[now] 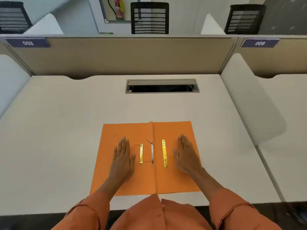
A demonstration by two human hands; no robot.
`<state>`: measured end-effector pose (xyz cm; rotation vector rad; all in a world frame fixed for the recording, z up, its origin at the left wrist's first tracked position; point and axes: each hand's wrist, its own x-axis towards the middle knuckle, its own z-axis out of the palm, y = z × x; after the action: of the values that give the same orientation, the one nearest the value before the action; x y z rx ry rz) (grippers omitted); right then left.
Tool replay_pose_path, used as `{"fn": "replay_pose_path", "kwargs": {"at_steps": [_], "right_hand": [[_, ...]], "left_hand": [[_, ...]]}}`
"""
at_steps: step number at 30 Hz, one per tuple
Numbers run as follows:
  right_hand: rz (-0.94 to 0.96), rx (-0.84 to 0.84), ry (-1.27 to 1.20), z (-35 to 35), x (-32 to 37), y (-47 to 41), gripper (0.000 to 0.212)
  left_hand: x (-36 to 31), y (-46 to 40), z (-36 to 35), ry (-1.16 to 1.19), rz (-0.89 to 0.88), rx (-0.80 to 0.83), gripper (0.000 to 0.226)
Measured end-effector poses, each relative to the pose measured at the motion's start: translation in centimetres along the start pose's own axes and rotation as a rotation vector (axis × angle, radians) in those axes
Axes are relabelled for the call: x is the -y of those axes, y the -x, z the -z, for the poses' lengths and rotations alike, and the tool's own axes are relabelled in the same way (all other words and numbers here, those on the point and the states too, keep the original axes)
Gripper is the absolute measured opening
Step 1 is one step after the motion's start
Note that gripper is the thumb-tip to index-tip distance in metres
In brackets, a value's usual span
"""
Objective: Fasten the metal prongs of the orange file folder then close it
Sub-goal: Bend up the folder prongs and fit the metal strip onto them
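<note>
The orange file folder lies spread flat on the desk, its crease running away from me. Beside the crease sits a silver fastener strip with thin prongs sticking out. A short gold bar lies on the left flap. A longer gold bar lies on the right flap. My left hand rests flat, palm down, on the left flap, just left of the short gold bar. My right hand rests flat on the right flap, right of the long gold bar. Neither hand holds anything.
The white desk has a cable slot with its lid raised at the back middle. Beige partition panels close the far side, and white dividers flank both sides. The front edge is close to my body.
</note>
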<state>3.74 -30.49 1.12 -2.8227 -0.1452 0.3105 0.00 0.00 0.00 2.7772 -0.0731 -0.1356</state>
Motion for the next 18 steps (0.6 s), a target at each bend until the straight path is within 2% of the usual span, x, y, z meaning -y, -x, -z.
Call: {"fn": "replay_pose_path", "kwargs": {"at_steps": [8,13,18], "right_hand": [[-0.032,0.070,0.036,-1.3,-0.8,1.1,0.072],[-0.031,0.086,0.051,-1.6,-0.8,1.2,0.074],[-0.035,0.083,0.081,-1.9,-0.9,1.1,0.077]], "left_hand": [[-0.1,2.1,-1.3,0.017,0.058,0.101,0.080],[0.1,2.8,-2.0,-0.005,0.045,0.117,0.095],[0.3,2.5,-2.3,-0.006,0.042,0.099,0.095]]}}
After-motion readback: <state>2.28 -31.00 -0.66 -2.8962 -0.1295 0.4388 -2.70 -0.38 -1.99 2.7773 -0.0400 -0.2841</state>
